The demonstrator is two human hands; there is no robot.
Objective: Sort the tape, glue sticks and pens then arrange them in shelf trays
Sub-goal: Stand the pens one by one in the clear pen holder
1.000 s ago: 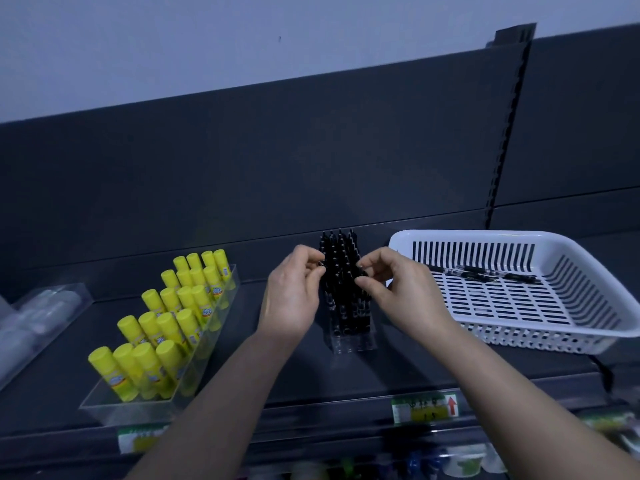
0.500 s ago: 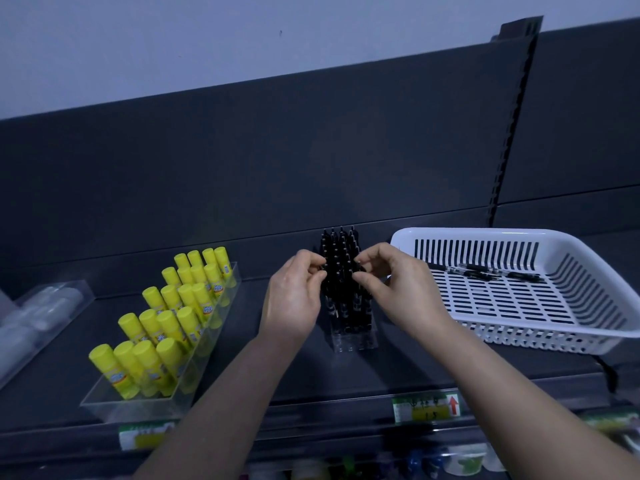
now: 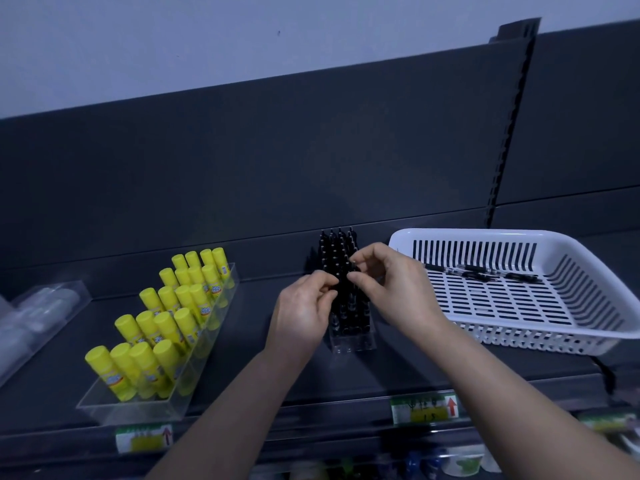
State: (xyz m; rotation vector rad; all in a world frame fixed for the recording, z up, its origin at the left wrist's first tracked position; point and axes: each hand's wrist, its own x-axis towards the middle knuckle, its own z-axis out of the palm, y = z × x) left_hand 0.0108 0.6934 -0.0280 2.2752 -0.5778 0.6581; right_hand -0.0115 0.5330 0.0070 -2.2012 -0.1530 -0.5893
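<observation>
The white basket (image 3: 485, 234) sits to my right on the shelf, a few loose pens (image 3: 481, 271) lying flat against its back wall. To my left the glue sticks (image 3: 166, 327) stand in rows in their clear tray (image 3: 138, 408); they look light and rigid, with smooth caps. At the far left edge is another clear tray (image 3: 45, 306), too blurred for me to say whether tape is in it.

Between my hands the black pens (image 3: 337, 251) stand upright, packed tight in a small clear holder (image 3: 353, 341). I judge each pen light, stiff and a bit slick, best pinched near the cap and fed straight down, since a sideways nudge could tip its neighbours.

My right hand (image 3: 398, 289) has thumb and forefinger closed on a pen top in the block. My left hand (image 3: 301, 317) has its fingertips drawn together against the block's side; whether they hold a pen I cannot tell, black on black. My hands hide the middle rows, and the shelf labels below are unreadable
</observation>
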